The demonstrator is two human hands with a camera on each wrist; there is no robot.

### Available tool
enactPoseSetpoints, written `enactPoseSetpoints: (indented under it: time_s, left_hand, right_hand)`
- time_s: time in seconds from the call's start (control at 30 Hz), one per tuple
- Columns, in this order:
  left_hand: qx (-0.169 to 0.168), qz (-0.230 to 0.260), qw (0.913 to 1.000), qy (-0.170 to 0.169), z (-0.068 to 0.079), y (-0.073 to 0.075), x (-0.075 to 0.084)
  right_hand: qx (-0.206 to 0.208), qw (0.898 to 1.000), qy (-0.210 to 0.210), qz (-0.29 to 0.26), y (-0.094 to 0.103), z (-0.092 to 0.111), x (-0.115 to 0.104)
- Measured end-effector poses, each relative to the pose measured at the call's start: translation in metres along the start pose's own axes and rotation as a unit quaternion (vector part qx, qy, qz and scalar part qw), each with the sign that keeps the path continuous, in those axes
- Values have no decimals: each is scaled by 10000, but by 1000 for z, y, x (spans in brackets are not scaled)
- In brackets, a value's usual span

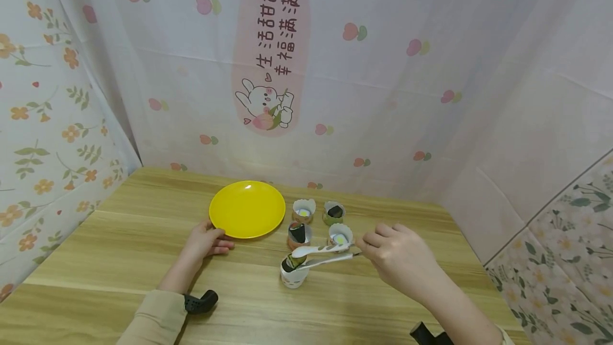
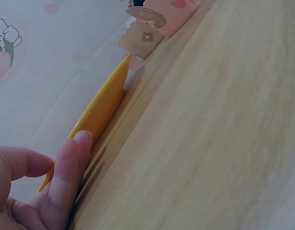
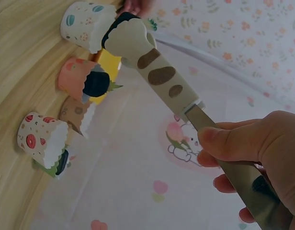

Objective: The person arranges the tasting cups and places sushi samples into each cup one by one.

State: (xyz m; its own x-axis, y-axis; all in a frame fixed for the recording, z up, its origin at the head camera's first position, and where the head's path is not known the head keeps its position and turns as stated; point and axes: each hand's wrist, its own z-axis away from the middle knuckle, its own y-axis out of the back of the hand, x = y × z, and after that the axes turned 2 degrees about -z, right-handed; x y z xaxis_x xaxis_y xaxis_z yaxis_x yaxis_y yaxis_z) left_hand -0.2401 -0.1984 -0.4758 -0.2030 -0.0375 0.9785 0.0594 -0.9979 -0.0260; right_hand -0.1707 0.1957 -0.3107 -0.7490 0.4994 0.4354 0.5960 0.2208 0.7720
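My left hand (image 1: 203,244) pinches the near-left rim of a round yellow plate (image 1: 247,209), thumb on the rim and fingers below. The left wrist view shows that plate (image 2: 102,105) edge-on. In my right hand (image 1: 399,254) is a pair of metal tongs (image 3: 224,163) with white, brown-spotted paw-shaped tips (image 3: 162,76). Between those tips is a dark-wrapped sushi piece (image 1: 293,263), at the mouth of a white patterned paper cup (image 1: 293,280). Whether the piece touches the cup cannot be told.
Behind the white cup, an orange cup (image 1: 298,242) and a green cup (image 1: 333,221) hold dark-wrapped sushi pieces. A brown cup (image 1: 304,219) and a red-patterned cup (image 3: 42,136) stand beside them. A patterned cloth (image 1: 383,95) hangs behind the wooden table (image 1: 249,302).
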Motion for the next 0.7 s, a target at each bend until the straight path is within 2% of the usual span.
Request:
enactPoseSetpoints:
  time_s: [0.7]
  left_hand:
    - [-23,1,10000,-3,1,0,0]
  right_hand:
    - [-219,9996,72,138,-13,3,-4]
